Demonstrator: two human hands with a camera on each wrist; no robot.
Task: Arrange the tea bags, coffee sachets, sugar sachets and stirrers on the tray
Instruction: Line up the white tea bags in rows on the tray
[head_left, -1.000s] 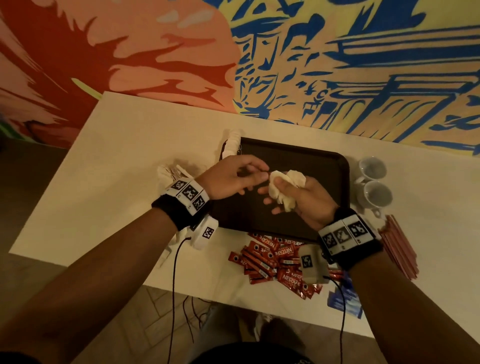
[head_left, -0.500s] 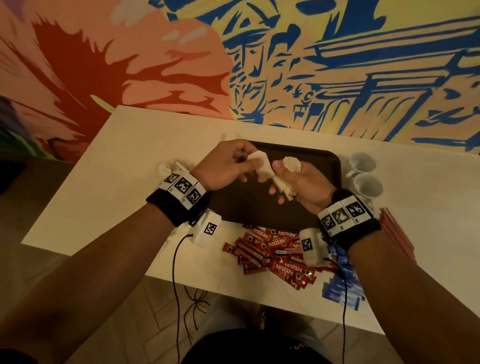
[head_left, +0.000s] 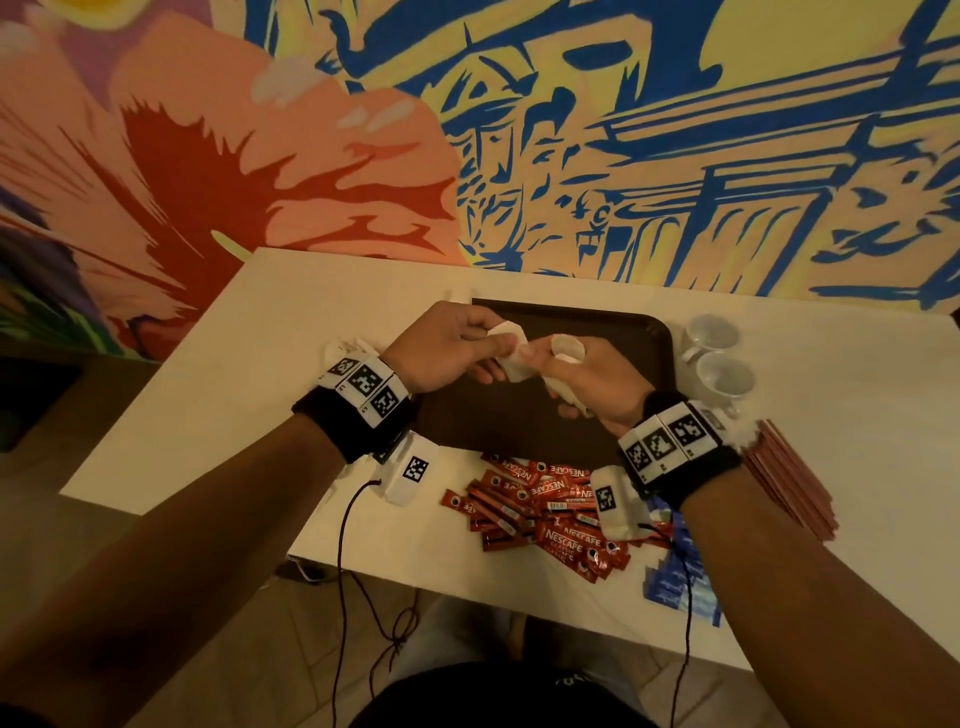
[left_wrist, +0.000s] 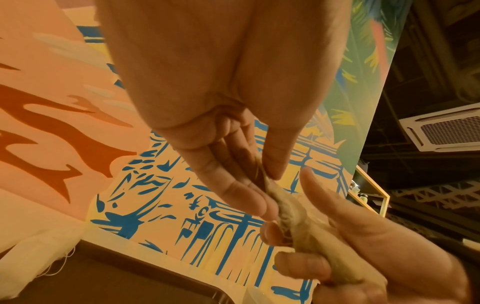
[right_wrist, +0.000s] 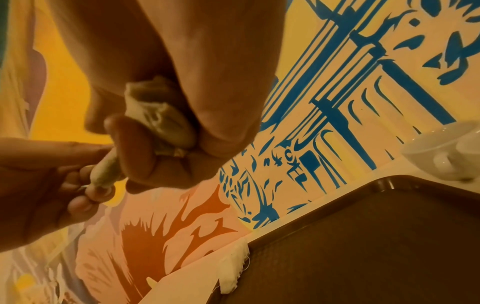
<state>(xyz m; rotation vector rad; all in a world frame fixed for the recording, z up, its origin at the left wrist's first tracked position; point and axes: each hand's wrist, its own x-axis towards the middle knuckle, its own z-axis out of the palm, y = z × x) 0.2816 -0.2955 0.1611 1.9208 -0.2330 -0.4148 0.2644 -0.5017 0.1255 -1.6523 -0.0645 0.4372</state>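
Below the tray (head_left: 613, 332), sachets (head_left: 545, 499) read NESCAFE.

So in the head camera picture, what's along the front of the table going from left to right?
Red Nescafe coffee sachets → blue sachets → pink stirrers.

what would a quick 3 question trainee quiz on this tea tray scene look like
1. True or false: the coffee sachets already lie on the tray.
2. Which hand pinches a single tea bag?
A. left hand
B. right hand
3. Fill in: the two white cups stand on the table, off the tray's ____ side.

Key:
1. False; they are heaped on the table at the tray's near edge.
2. A; the right hand grips a bunch of tea bags.
3. Right.
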